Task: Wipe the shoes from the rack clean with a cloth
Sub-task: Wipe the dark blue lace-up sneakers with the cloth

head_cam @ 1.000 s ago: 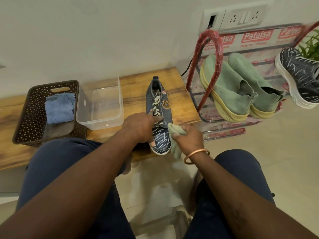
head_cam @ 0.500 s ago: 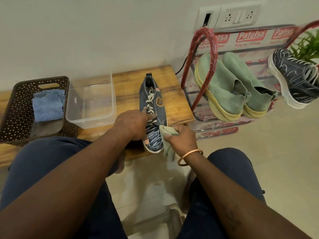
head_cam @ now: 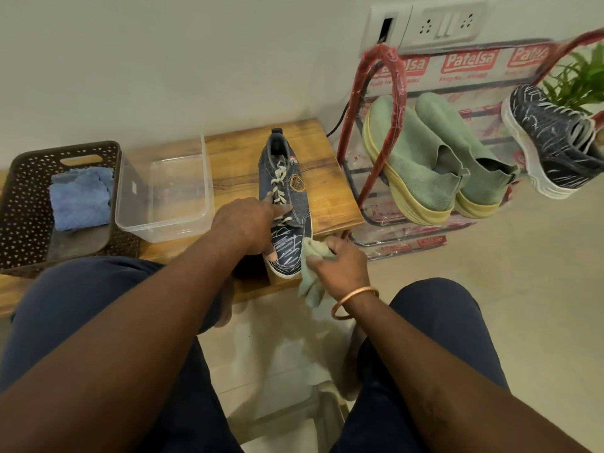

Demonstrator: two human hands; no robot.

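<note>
1. At the far left a brown basket (head_cam: pixel 29 204) holds a blue cloth (head_cam: pixel 80 197). A clear tub (head_cam: pixel 130 223) stands touching it at its 3 o'clock, and both are on the wooden desk (head_cam: pixel 228 152).
2. The left hand (head_cam: pixel 243 223) rests on the denim shoe (head_cam: pixel 287 204), its fingers (head_cam: pixel 277 209) laid fairly straight across the laces and pressing down to steady it.
3. The shoe stands upright on the desk's right end. Its long axis runs 12 to 6 o'clock, with the heel at 12 toward the wall and the toe at 6, at the near edge.
4. The right hand (head_cam: pixel 340 263) has its fingers clamped round a bunched green cloth (head_cam: pixel 310 269), which touches the toe's right flank at about 4 o'clock. A loose tail of cloth hangs below.
5. I'd judge this is the toe being wiped. It should go best with the left hand's press held firm, strokes running along the rubber edge from 4 o'clock round to 6, and the cloth refolded to a fresh face.
6. At 2 o'clock the red rack (head_cam: pixel 389 80) carries green shoes (head_cam: pixel 418 158) and a dark patterned shoe (head_cam: pixel 549 145), apparently the denim shoe's mate.
</note>
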